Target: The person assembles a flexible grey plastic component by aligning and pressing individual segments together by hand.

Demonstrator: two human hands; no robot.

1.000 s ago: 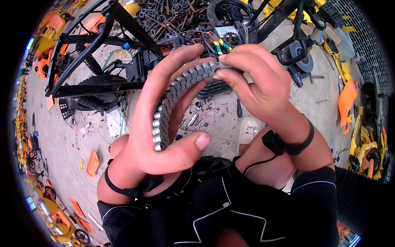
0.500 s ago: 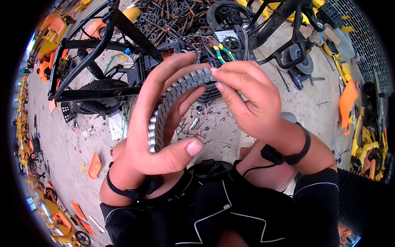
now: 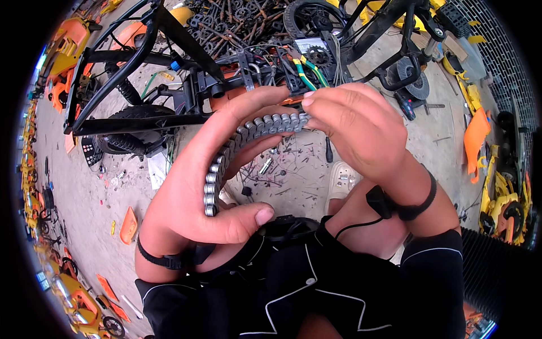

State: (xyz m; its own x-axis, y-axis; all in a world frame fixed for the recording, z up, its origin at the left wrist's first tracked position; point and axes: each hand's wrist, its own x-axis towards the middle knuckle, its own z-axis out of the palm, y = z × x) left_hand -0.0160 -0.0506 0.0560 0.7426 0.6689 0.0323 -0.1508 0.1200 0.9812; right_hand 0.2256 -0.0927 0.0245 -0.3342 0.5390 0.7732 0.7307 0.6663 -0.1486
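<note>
A grey metal roller chain (image 3: pixel 241 138) lies curved along the inside of my left hand (image 3: pixel 189 175), from the base of the thumb up toward the fingertips. That hand cups the chain, its fingers bent around the outer side and its thumb stretched to the right, apart from the links. My right hand (image 3: pixel 361 124) pinches the chain's upper right end between thumb and fingers; the fingers partly hide the last links. Just beyond the right fingertips are green-and-yellow handled pliers (image 3: pixel 307 74), lying among parts on the floor.
A black frame (image 3: pixel 141 121) with a wheel stands at the left, another black frame (image 3: pixel 389 34) at the upper right. A heap of rusty cranks and sprockets (image 3: pixel 237 28) lies at the back. A power drill (image 3: pixel 405 106) and orange panels (image 3: pixel 479 141) lie to the right.
Both hands have shifted slightly, the right one rightward and a little lower. The chain's end has moved right with it, and its curve looks wider.
</note>
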